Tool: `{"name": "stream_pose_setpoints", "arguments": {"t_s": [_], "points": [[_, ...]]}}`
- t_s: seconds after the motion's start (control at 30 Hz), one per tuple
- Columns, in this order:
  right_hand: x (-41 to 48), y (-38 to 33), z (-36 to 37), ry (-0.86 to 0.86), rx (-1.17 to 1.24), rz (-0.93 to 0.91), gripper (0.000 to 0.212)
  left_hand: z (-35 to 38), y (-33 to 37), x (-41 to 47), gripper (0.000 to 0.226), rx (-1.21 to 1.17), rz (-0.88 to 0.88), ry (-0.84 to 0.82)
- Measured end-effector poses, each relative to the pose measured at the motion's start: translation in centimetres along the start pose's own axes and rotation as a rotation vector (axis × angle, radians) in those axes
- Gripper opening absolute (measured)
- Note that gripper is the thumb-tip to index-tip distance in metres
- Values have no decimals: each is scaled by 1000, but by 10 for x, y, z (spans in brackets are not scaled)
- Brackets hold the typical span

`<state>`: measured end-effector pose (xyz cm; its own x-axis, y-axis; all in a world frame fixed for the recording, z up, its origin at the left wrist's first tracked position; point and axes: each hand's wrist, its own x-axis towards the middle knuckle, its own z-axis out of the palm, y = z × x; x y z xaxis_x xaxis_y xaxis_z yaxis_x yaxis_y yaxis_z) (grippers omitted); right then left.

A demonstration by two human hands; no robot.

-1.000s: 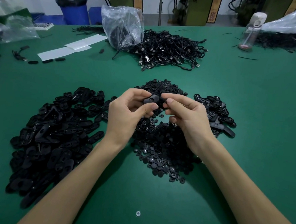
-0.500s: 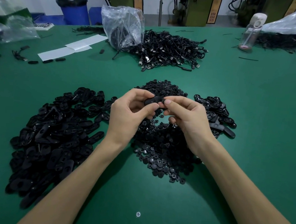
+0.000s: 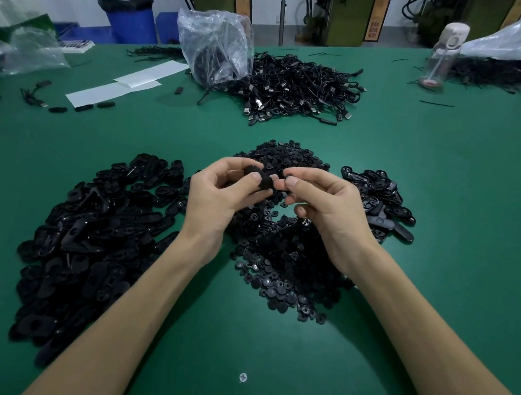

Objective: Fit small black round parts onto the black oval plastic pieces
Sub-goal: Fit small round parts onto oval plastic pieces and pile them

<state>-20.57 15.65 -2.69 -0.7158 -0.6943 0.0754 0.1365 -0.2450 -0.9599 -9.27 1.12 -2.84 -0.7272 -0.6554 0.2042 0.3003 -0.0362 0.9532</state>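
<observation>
My left hand [image 3: 220,196] pinches a black oval plastic piece [image 3: 262,180] between thumb and fingers, above the middle of the green table [image 3: 443,216]. My right hand [image 3: 325,210] is just to its right, thumb and forefinger pinched on something small and dark at the oval piece's right end; I cannot make out the part itself. Under both hands lies a heap of small black round parts [image 3: 285,258]. A big heap of oval pieces [image 3: 88,234] lies to the left. A smaller pile of oval pieces [image 3: 378,200] lies to the right.
Farther back lie a tangle of black cables [image 3: 296,88], a clear plastic bag [image 3: 215,48], white paper strips [image 3: 126,82] and a water bottle [image 3: 441,55]. A screw head [image 3: 243,377] shows in the table near me. Blue bins [image 3: 128,17] stand beyond the table.
The oval piece has tilted in my left hand, and my right fingertips have shifted slightly right at its end. The piles have not moved.
</observation>
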Motion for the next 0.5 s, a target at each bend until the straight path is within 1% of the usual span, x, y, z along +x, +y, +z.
{"name": "stream_pose_setpoints", "arguments": {"t_s": [0.1,0.2,0.37,0.5], "points": [[0,-1,0,-9,3,6,16,-1,1,1,15,-22,-44,-7],[-1,-1,-1,-13,2,14,17,0,1,1,21,29,-66,-3],[1,2,-1,17,19,44,12,1,-1,0,17,78,-84,2],[1,3,0,30,-16,28,15,1,0,-1,18,64,-93,-22]]}}
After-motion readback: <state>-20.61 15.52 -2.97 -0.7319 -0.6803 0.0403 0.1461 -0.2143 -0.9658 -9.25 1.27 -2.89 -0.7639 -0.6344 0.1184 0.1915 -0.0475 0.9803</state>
